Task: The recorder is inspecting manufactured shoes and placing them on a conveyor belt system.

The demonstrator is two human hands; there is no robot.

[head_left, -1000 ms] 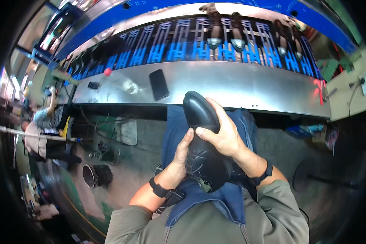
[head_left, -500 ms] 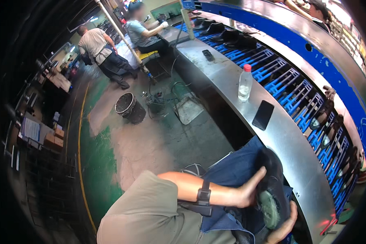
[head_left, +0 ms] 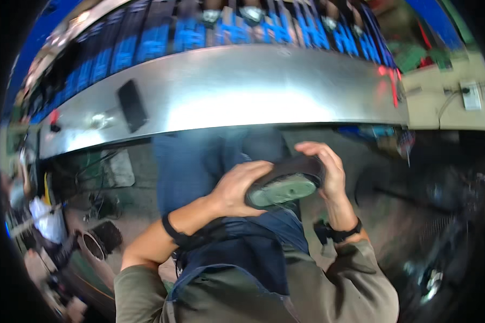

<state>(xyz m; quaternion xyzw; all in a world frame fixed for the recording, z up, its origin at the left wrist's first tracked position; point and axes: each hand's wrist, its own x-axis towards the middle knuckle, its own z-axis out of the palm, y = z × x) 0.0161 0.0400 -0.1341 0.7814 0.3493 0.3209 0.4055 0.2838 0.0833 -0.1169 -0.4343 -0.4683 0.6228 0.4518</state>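
Fingers of the left hand (head_left: 234, 188) wrap over the heel end of a dark shoe (head_left: 285, 183), and fingers of the right hand (head_left: 328, 169) curl around its toe end, so both hands hold the shoe between them. It lies on its side just below the picture's centre, with its grey-green sole (head_left: 281, 191) turned toward the camera. Under it, at 6 o'clock, hangs a dark blue apron (head_left: 253, 253) over the person's lap. Each wrist carries a black band; the one on the right wrist (head_left: 342, 234) sits at 5 o'clock from the shoe. At 12 o'clock a long steel counter (head_left: 264, 97) runs across the view, and a black phone (head_left: 131, 105) lies on it at 10 o'clock. Behind the counter stands a blue rack (head_left: 199, 32). At 8 o'clock, on the floor, a round black bucket (head_left: 99, 242) is well apart from the hands. The picture is blurred, so small details cannot be told.
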